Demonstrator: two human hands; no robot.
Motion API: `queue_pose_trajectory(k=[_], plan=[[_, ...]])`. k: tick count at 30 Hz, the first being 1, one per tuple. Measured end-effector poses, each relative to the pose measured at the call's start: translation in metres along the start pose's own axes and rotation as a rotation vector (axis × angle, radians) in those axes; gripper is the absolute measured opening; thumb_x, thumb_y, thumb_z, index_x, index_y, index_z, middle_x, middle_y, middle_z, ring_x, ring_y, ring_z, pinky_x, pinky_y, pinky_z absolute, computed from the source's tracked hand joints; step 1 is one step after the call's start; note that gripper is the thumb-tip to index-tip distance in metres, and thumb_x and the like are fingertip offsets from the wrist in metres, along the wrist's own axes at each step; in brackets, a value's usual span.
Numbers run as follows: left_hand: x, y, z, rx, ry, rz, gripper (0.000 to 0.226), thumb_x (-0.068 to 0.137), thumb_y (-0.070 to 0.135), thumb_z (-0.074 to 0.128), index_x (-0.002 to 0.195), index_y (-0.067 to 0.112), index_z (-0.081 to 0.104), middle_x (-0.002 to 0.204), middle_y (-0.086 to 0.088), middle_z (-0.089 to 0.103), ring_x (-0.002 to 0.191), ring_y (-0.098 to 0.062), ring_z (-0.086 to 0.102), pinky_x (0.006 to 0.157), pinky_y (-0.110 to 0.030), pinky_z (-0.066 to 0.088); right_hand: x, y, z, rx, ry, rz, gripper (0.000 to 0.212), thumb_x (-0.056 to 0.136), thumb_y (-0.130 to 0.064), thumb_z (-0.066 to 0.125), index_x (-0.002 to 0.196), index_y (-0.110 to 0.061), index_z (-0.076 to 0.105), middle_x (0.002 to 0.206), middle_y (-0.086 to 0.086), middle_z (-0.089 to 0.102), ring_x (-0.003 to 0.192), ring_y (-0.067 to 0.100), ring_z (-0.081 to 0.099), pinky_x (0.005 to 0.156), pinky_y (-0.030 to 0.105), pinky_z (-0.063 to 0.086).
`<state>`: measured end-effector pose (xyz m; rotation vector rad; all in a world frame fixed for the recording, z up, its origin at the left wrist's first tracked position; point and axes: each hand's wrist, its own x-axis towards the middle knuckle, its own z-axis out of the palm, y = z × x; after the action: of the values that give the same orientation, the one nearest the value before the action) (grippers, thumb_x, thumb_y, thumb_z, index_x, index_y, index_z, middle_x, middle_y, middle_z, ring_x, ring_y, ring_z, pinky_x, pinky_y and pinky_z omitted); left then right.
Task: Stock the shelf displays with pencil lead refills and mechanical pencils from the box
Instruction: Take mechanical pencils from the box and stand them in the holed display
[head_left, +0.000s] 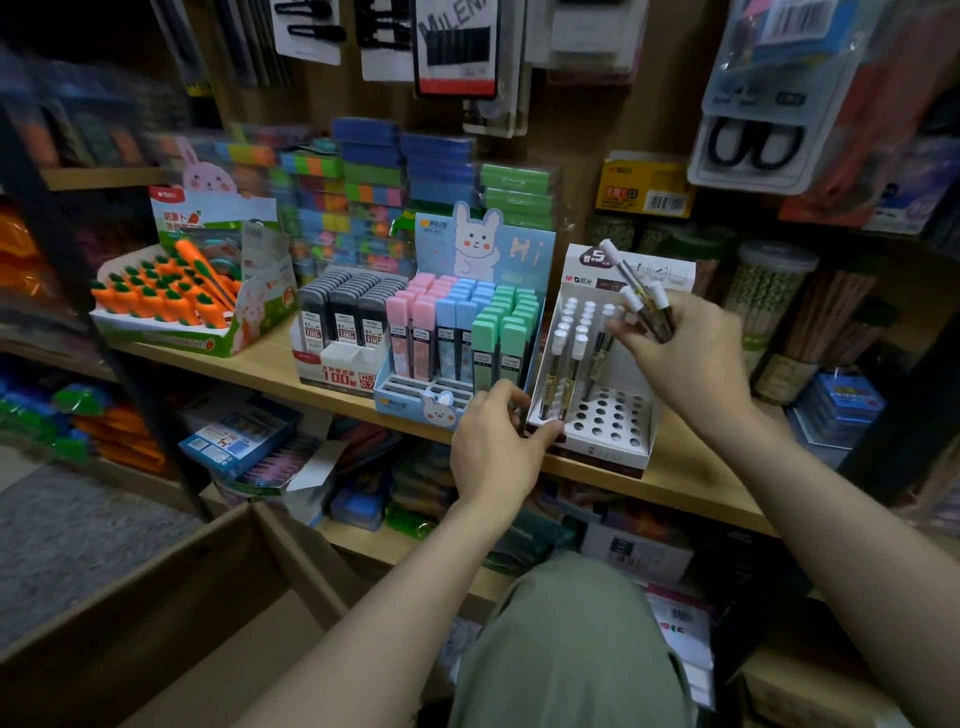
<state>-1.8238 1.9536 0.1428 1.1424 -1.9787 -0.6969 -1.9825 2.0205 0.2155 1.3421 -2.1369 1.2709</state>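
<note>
Cardboard box (171, 587): at 8 o'clock, nearest, flaps open.
Left hand (493, 452): centre, fingers curled on the front-left corner of the white pencil stand (597, 415).
Stand: on the wooden shelf (270, 364), holed tray, several white-capped pencils upright at left.
Right hand (685, 353): at 2 o'clock, fingers gripping a bundle of mechanical pencils (641, 296) above the stand.
Lead refill displays (457, 332): at 11 o'clock, just beside the stand.

Matt wooden shelf (270, 364); glossy printed card pencil display (613, 447); matt cardboard box (171, 587)
</note>
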Motion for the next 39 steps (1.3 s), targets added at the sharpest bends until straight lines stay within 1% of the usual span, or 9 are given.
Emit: queue_pose_trajectory(k=[10,14,17,19,24,28,32,36,39], plan=[[0.003,0.004,-0.002,0.002,-0.039,-0.046,0.035,0.075,0.047,0.078,0.087,0.026,0.053,0.085,0.004,0.057,0.078,-0.016,0.057,0.059,-0.028,0.043,-0.009,-0.005,0.008,-0.156,-0.077,0.032,0.035,0.090,-0.038,0.066,0.062,-0.022,0.053,0.054,-0.005,0.051,0.048,0.012,0.049,0.042,0.025,0.030],[0.000,0.002,-0.011,-0.101,-0.104,-0.005,0.025,0.085,0.038,0.071,0.101,0.025,0.055,0.089,0.003,0.056,0.082,-0.015,0.057,0.070,-0.028,0.049,-0.027,-0.013,-0.006,0.040,-0.111,0.107,0.031,0.092,-0.048,0.059,0.071,-0.026,0.051,0.059,-0.008,0.051,0.051,0.005,0.049,0.046,0.019,0.034],[-0.006,0.009,-0.031,-0.350,-0.110,0.062,0.017,0.093,0.038,0.061,0.106,0.027,0.062,0.096,0.007,0.062,0.089,-0.009,0.060,0.076,-0.022,0.050,-0.036,-0.033,-0.020,0.524,-0.399,0.295,0.033,0.096,-0.048,0.050,0.090,-0.016,0.055,0.068,-0.001,0.051,0.050,0.010,0.046,0.045,0.027,0.041],[-0.011,0.024,-0.049,-0.629,-0.255,0.056,0.018,0.096,0.043,0.052,0.104,0.035,0.067,0.100,0.013,0.069,0.094,0.001,0.063,0.079,-0.017,0.053,-0.042,-0.052,-0.027,0.843,-0.639,0.381,0.028,0.099,-0.044,0.045,0.093,-0.022,0.062,0.067,-0.003,0.045,0.046,0.006,0.037,0.037,0.018,0.033],[-0.009,0.053,-0.086,-1.086,-0.457,-0.014,0.034,0.100,0.042,0.043,0.100,0.028,0.073,0.096,0.005,0.072,0.084,-0.007,0.066,0.065,-0.018,0.052,-0.049,-0.086,-0.031,0.844,-0.896,0.256,0.032,0.102,-0.040,0.041,0.084,-0.015,0.047,0.065,-0.002,0.038,0.043,0.004,0.031,0.036,0.014,0.029],[-0.001,0.059,-0.098,-1.210,-0.394,-0.039,0.036,0.104,0.034,0.035,0.094,0.016,0.064,0.088,0.001,0.070,0.082,-0.012,0.064,0.069,-0.025,0.051,-0.048,-0.093,-0.035,0.786,-0.916,0.206,0.025,0.102,-0.037,0.043,0.094,-0.015,0.052,0.063,-0.005,0.044,0.045,0.005,0.034,0.037,0.014,0.030],[0.021,0.052,-0.112,-1.451,-0.133,-0.178,0.032,0.105,0.032,0.030,0.094,0.014,0.054,0.075,-0.001,0.061,0.076,-0.015,0.062,0.082,-0.034,0.052,-0.049,-0.079,-0.037,0.619,-0.915,0.231,0.033,0.101,-0.037,0.043,0.113,-0.009,0.055,0.063,-0.006,0.045,0.046,0.005,0.036,0.039,0.016,0.029],[0.003,0.037,-0.098,-1.079,-0.159,-0.270,0.030,0.104,0.036,0.036,0.098,0.012,0.054,0.070,0.003,0.045,0.056,-0.008,0.041,0.056,-0.022,0.040,-0.040,-0.071,-0.041,0.837,-0.682,0.440,0.030,0.103,-0.038,0.039,0.093,-0.012,0.050,0.068,-0.002,0.046,0.052,0.007,0.040,0.045,0.017,0.035],[-0.020,0.039,-0.074,-0.745,-0.400,-0.205,0.036,0.097,0.044,0.050,0.117,0.017,0.061,0.097,-0.003,0.067,0.080,-0.017,0.063,0.077,-0.032,0.052,-0.033,-0.075,-0.036,0.892,-0.487,0.478,0.032,0.102,-0.041,0.040,0.089,-0.017,0.056,0.073,-0.003,0.059,0.063,0.007,0.055,0.056,0.021,0.046]])
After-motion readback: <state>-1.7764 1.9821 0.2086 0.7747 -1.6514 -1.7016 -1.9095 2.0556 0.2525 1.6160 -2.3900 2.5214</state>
